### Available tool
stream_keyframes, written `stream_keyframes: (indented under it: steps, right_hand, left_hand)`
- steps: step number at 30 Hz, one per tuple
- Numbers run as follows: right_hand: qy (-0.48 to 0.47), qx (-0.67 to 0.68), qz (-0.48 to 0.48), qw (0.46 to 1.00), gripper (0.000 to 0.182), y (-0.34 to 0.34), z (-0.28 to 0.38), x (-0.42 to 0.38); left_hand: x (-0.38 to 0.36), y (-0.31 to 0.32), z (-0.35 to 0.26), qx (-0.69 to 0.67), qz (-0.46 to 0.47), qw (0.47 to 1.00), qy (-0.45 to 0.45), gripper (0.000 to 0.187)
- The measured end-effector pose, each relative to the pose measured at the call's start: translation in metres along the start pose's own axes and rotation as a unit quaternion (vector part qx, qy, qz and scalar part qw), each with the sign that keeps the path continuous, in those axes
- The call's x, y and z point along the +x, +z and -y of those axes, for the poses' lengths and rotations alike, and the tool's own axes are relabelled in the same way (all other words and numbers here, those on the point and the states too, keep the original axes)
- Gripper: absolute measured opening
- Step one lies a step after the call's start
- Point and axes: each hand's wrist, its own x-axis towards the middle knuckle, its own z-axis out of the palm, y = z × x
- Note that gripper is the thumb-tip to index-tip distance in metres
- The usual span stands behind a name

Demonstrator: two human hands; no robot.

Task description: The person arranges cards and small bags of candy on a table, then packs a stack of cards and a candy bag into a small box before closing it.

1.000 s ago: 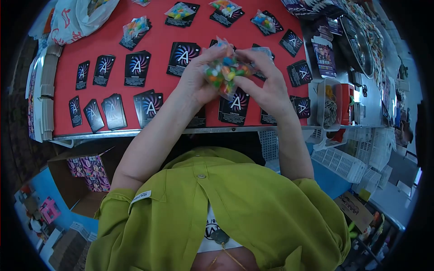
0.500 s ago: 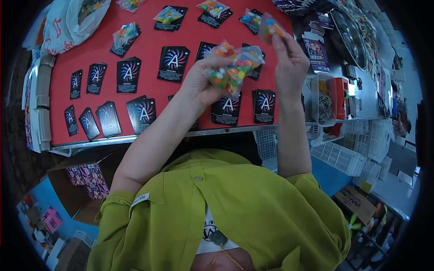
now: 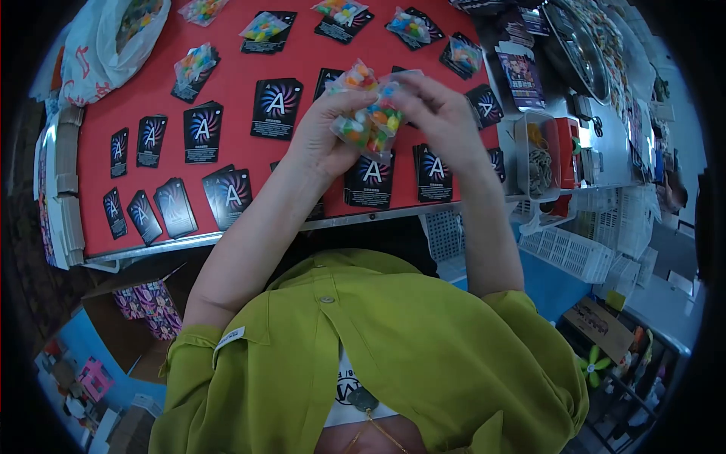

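Clear plastic packets of coloured beads [image 3: 368, 115] sit bunched in the left hand [image 3: 321, 136], whose grip is clenched around them, thumb on top. Right hand [image 3: 439, 113] meets the bunch from the other side, its fingertips [image 3: 401, 85] pinching the top edge of one packet. Both hands hang above the red worktop [image 3: 234, 155], near its front edge. Below and around them lie black cards marked with a white A [image 3: 274, 108], singly and in small fanned stacks. More bead packets [image 3: 193, 65] rest on cards along the far rows. A white plastic bag [image 3: 106, 41] sits at the far left corner. Right of the worktop stands a clear tub of rubber bands [image 3: 538, 163].
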Motion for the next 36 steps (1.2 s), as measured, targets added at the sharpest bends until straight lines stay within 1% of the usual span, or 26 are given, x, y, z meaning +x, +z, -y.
stream_keyframes:
  steps: [1, 3, 4, 6, 7, 9, 10, 11, 12, 13, 14, 15, 16, 17, 18, 19, 20, 21, 22, 24, 29, 30, 31, 33, 34, 36]
  right_hand:
    - [0.006, 0.039, 0.020, 0.999, 0.027, 0.009, 0.007, -0.008]
    - [-0.017, -0.005, -0.015, 1.000, 0.029, 0.004, 0.011, -0.012]
    - [-0.033, 0.049, -0.069, 0.996, 0.029, -0.004, 0.007, -0.012]
    - [-0.058, 0.136, -0.175, 0.973, 0.027, -0.024, 0.004, -0.011]
    - [-0.057, 0.136, -0.176, 0.973, 0.027, -0.044, -0.004, -0.010]
    - [0.069, -0.002, -0.234, 0.970, 0.030, -0.072, -0.021, -0.010]
    - [0.071, -0.001, -0.231, 0.970, 0.030, -0.067, -0.028, -0.013]
    - [0.096, -0.373, -0.222, 0.896, 0.032, -0.060, -0.035, -0.016]
    - [0.104, -0.692, -0.182, 0.691, 0.034, -0.052, -0.032, -0.017]
    - [0.112, -0.714, -0.159, 0.672, 0.039, -0.050, -0.024, -0.019]
    - [0.110, -0.713, -0.157, 0.674, 0.039, -0.048, -0.018, -0.020]
    - [-0.023, -0.616, -0.192, 0.764, 0.038, -0.046, -0.014, -0.023]
    - [-0.150, -0.496, -0.223, 0.826, 0.039, -0.044, -0.008, -0.029]
    - [-0.146, -0.494, -0.224, 0.827, 0.039, -0.037, 0.002, -0.036]
    - [-0.176, -0.307, -0.094, 0.931, 0.037, -0.026, 0.016, -0.043]
    - [-0.196, -0.101, 0.042, 0.974, 0.037, -0.016, 0.025, -0.048]
    - [-0.196, -0.103, 0.040, 0.974, 0.037, -0.008, 0.024, -0.050]
    - [-0.221, -0.164, -0.006, 0.961, 0.035, 0.001, 0.018, -0.054]
    - [-0.244, -0.223, -0.053, 0.942, 0.033, 0.009, 0.013, -0.058]
    - [-0.263, -0.207, -0.089, 0.938, 0.034, 0.012, 0.009, -0.061]
    - [-0.252, -0.170, -0.182, 0.935, 0.019, -0.014, 0.002, -0.081]
    - [-0.211, -0.177, -0.219, 0.936, 0.016, -0.017, 0.005, -0.089]
    - [-0.209, -0.177, -0.219, 0.937, 0.016, -0.023, 0.000, -0.094]
    - [-0.149, -0.195, -0.294, 0.923, 0.016, -0.035, -0.016, -0.108]
    - [-0.146, -0.197, -0.296, 0.923, 0.016, -0.040, -0.022, -0.113]
    - [-0.065, -0.070, -0.331, 0.939, 0.014, -0.048, -0.035, -0.122]
  left_hand:
    - [0.002, 0.002, 0.003, 0.001, 0.006, 1.000, -0.006, 0.031]
    - [0.002, 0.004, 0.008, -0.015, 0.014, 1.000, -0.002, 0.030]
    - [0.002, 0.003, 0.009, -0.015, 0.014, 1.000, -0.002, 0.030]
    - [0.000, 0.001, 0.010, 0.015, -0.009, 1.000, -0.005, 0.043]
    - [-0.001, 0.000, 0.009, 0.015, -0.009, 1.000, -0.006, 0.043]
    - [-0.003, -0.002, 0.008, 0.002, 0.023, 0.999, -0.035, 0.048]
    - [-0.004, -0.002, 0.010, 0.001, 0.020, 0.999, -0.034, 0.048]
    - [-0.003, -0.001, 0.013, -0.022, 0.041, 0.998, -0.042, 0.050]
    - [-0.002, 0.001, 0.016, -0.044, 0.064, 0.996, -0.049, 0.052]
    - [-0.002, 0.003, 0.018, -0.045, 0.062, 0.996, -0.046, 0.052]
    - [-0.003, 0.004, 0.019, -0.049, 0.047, 0.997, -0.043, 0.053]
    - [-0.005, 0.004, 0.020, -0.052, 0.031, 0.997, -0.041, 0.053]
    - [-0.007, 0.002, 0.020, -0.051, 0.025, 0.997, -0.044, 0.053]
    - [-0.007, 0.002, 0.019, -0.084, 0.032, 0.995, -0.040, 0.050]
    - [-0.005, 0.002, 0.017, -0.117, 0.042, 0.992, -0.036, 0.047]
    - [-0.001, -0.003, 0.017, -0.115, 0.044, 0.992, -0.040, 0.047]
    - [0.004, -0.012, 0.017, -0.205, 0.078, 0.974, -0.048, 0.049]
    - [0.005, -0.018, 0.017, -0.295, 0.108, 0.948, -0.054, 0.050]
    - [0.002, -0.013, 0.018, -0.295, 0.107, 0.948, -0.056, 0.050]
    - [-0.002, -0.001, 0.019, -0.187, 0.065, 0.979, -0.036, 0.054]
    - [-0.001, 0.002, 0.024, -0.163, 0.109, 0.980, -0.036, 0.063]
    - [0.000, 0.002, 0.025, -0.170, 0.128, 0.976, -0.048, 0.066]
    - [-0.001, 0.003, 0.028, -0.170, 0.126, 0.976, -0.049, 0.066]
    - [-0.001, 0.007, 0.034, -0.161, 0.098, 0.981, -0.039, 0.068]
    - [-0.001, 0.008, 0.036, -0.162, 0.098, 0.981, -0.043, 0.068]
    - [-0.002, 0.010, 0.039, -0.126, 0.095, 0.986, -0.055, 0.059]
